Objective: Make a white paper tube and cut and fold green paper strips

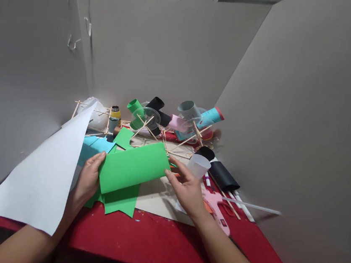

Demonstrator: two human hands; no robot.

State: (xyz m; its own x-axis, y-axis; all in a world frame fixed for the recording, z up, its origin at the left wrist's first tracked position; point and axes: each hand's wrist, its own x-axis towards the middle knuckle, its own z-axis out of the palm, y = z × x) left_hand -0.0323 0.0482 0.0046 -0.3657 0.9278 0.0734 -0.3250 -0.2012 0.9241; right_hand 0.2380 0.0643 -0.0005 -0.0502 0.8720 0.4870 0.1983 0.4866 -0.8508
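A green rectangular sheet of craft paper [135,169] is held up between both hands, slightly curved. My left hand [89,176] pinches its left edge, thumb in front. At the right edge, my right hand [189,192] has its thumb on the corner and its other fingers partly behind. Thin green and orange bits show near those fingers; I cannot make out what they are. Below the held sheet lie more green cut pieces [121,201] on a pale board [151,202]. A translucent white rolled tube [199,166] stands just beyond my right hand.
Stick-and-disc models with coloured paper tubes [147,117] stand at the back. A large white sheet [41,171] curls over my left forearm. To the right lie a pink glue gun [217,208] and a black tube [223,176] on the red cloth [137,245]. Grey panels [165,54] enclose the table.
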